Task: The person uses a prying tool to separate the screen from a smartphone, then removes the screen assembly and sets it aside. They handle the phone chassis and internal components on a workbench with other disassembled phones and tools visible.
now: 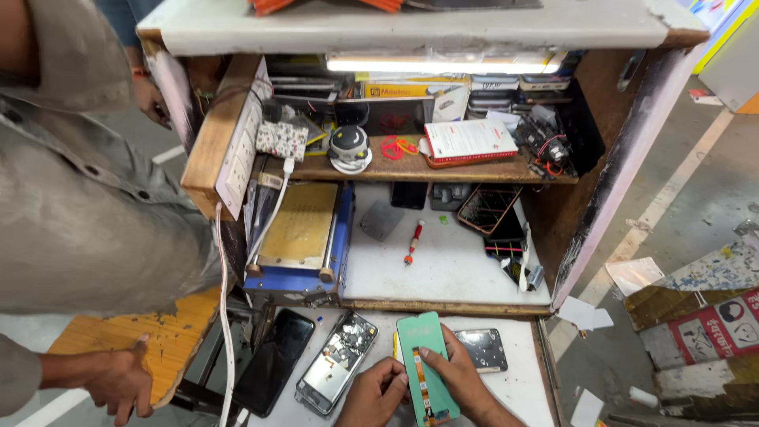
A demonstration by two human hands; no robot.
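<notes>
I hold a mint-green phone display panel (pixel 424 360) with an orange flex strip down its back, over the white lower worktop (pixel 522 372). My right hand (pixel 466 383) lies across the panel's right side, with fingers over the flex strip. At the panel's lower left edge, my left hand (pixel 373 397) has its fingers curled against it. An opened phone with bare internals (pixel 336 364) lies just left of my hands. A dark phone (pixel 484 349) lies on the worktop behind my right hand.
A black phone (pixel 273 362) lies at the far left. A blue-framed heating plate (pixel 300 229), a red screwdriver (pixel 413 241) and a cracked phone (pixel 489 207) sit on the middle shelf. A co-worker in a grey shirt rests a hand (pixel 118 386) on a wooden stool (pixel 170 336).
</notes>
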